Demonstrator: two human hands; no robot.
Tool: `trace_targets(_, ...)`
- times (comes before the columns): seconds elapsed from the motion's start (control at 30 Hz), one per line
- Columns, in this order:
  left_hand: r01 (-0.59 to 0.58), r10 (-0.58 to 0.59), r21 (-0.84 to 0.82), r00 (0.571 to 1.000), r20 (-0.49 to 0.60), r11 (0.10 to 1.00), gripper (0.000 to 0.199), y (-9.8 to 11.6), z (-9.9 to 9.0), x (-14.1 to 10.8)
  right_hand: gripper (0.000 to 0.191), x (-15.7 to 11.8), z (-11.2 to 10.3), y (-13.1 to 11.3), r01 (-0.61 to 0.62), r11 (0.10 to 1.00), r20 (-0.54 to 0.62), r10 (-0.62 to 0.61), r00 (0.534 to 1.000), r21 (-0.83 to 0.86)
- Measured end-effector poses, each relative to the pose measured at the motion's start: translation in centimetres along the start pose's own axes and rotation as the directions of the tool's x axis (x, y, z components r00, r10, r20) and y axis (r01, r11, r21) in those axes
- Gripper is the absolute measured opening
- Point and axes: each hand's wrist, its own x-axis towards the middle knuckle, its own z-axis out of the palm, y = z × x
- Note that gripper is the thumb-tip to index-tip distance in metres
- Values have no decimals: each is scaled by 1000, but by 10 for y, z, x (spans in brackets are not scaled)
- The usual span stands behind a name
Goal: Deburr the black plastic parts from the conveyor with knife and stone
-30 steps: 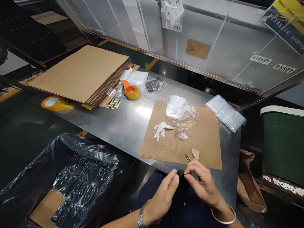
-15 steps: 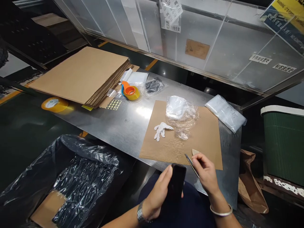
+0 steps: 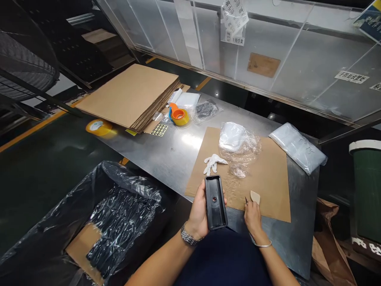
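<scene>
My left hand (image 3: 200, 211) is wrapped round a black rectangular tray-like part (image 3: 215, 204), its hollow side up and a small hole near its middle. At the front edge of the cardboard sheet (image 3: 270, 198), my right hand (image 3: 253, 216) is closed on dark, thin tweezers (image 3: 246, 200), mostly covered by the fingers. A beige rounded piece (image 3: 255, 196) lies right beside those fingertips. White gloves (image 3: 213, 163) rest on the cardboard beyond the black part, next to crumpled clear plastic (image 3: 238, 170).
Stacked cardboard (image 3: 131, 95), tape rolls (image 3: 180, 116) and a sticker sheet (image 3: 159, 130) occupy the metal table's (image 3: 149, 159) left side. A plastic-wrapped pack (image 3: 297, 147) lies at right. Below left is a black-lined bin (image 3: 119, 226); a green bin (image 3: 367, 198) stands right.
My left hand has raised the black part, and its hollow side now shows. My right hand has gone down to the tweezers at the cardboard edge. The view has shifted left.
</scene>
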Motion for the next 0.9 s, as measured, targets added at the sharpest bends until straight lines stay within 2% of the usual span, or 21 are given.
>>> trace_targets(0.1, -35, 35, -18, 999, 0, 999, 44, 3, 1, 1, 30, -2, -29, -24, 79, 993, 66, -85, 994, 82)
trace_targets(0.23, -82, 81, -21, 996, -32, 996, 43, 3, 2, 2, 28, -19, -79, -74, 178, 946, 180, -232, 956, 273)
trace_targets(0.3, -102, 101, -18, 994, -39, 995, 43, 2, 3, 3, 26, -29, -97, -98, 169, 872, 238, -305, 922, 460)
trace_targets(0.37, -134, 133, -26, 990, -51, 991, 43, 0, 5, 3, 25, -37, -108, -120, 122, 827, 292, -326, 899, 548)
trace_targets(0.5, -221, 216, -36, 969, -116, 975, 45, -3, 10, 2, 26, -46, -116, -148, 85, 914, 431, -268, 862, 397)
trace_targets(0.63, -306, 297, -26, 938, -179, 952, 48, -3, 12, 0, 34, -47, -120, -162, 66, 962, 607, -219, 764, 264)
trace_targets(0.73, -364, 355, -26, 918, -175, 931, 48, -3, 12, -2, 35, -44, -123, -167, 48, 975, 693, -189, 696, 219)
trace_targets(0.8, -403, 394, -35, 907, -147, 914, 45, -4, 13, -2, 35, -43, -123, -170, 59, 979, 711, -181, 680, 193)
trace_targets(0.9, -451, 444, -34, 888, -121, 892, 43, -5, 13, -3, 36, -43, -124, -173, 105, 984, 706, -176, 686, 143)
